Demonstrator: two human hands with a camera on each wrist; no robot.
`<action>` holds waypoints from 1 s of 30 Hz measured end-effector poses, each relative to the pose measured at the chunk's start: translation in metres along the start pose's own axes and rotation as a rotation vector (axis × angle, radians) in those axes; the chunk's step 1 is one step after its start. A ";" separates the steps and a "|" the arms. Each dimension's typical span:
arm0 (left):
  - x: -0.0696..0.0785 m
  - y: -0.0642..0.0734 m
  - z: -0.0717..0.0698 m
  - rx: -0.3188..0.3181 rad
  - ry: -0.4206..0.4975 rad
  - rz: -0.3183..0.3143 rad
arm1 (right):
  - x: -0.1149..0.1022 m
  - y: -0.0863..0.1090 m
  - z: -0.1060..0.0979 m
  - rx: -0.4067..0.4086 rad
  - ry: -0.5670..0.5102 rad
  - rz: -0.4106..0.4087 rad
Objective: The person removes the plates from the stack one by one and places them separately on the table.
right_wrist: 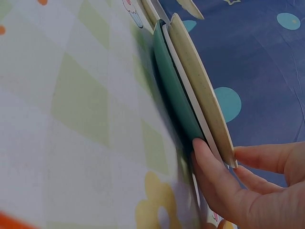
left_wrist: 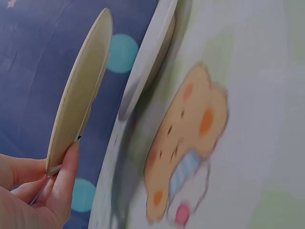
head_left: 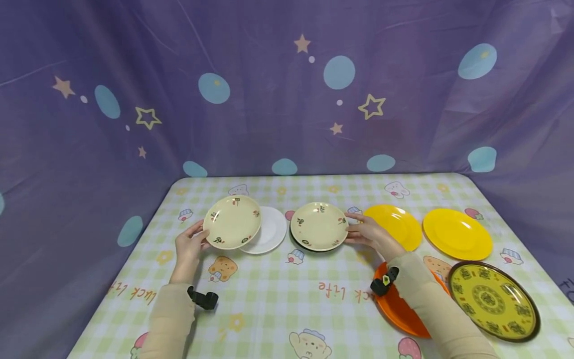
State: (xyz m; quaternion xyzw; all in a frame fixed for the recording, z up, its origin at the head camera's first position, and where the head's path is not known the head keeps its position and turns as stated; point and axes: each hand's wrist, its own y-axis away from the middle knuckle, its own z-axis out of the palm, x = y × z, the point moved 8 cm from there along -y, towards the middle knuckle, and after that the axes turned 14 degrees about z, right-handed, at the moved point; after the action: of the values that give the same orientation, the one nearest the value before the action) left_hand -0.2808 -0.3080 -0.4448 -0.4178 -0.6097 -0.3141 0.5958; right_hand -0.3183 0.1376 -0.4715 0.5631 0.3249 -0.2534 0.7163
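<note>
My left hand pinches the rim of a cream plate with small printed motifs. It is raised and tilted, overlapping a white plate in the head view. The left wrist view shows a gap between that cream plate and the white plate. With thumb and fingers, my right hand grips the right edge of a stack. A matching cream plate tops it; beneath, the right wrist view shows a white rim and a green plate.
Two yellow plates lie on the right of the checked tablecloth. An orange plate sits partly under my right forearm, next to a dark-rimmed patterned plate. A purple curtain hangs behind the table.
</note>
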 end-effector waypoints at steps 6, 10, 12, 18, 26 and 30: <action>-0.006 -0.008 -0.023 0.059 -0.001 -0.031 | 0.000 -0.001 0.000 0.004 0.026 -0.008; -0.008 -0.010 -0.036 0.072 -0.010 -0.054 | 0.001 -0.001 -0.001 0.009 0.035 -0.010; -0.011 -0.011 -0.041 0.077 0.003 -0.075 | 0.001 -0.001 -0.002 0.015 0.030 -0.006; -0.017 -0.016 -0.057 0.098 0.041 -0.118 | 0.001 -0.002 -0.003 0.030 0.027 0.005; -0.029 -0.018 -0.071 0.148 0.044 -0.198 | 0.001 -0.002 -0.003 0.037 0.022 0.006; -0.029 -0.017 -0.075 0.149 0.037 -0.202 | 0.001 -0.003 -0.003 0.033 0.020 0.010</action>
State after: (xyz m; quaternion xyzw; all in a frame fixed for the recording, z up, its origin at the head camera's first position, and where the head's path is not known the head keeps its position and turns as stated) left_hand -0.2631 -0.3857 -0.4648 -0.3031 -0.6591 -0.3341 0.6018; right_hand -0.3202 0.1400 -0.4746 0.5791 0.3250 -0.2492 0.7049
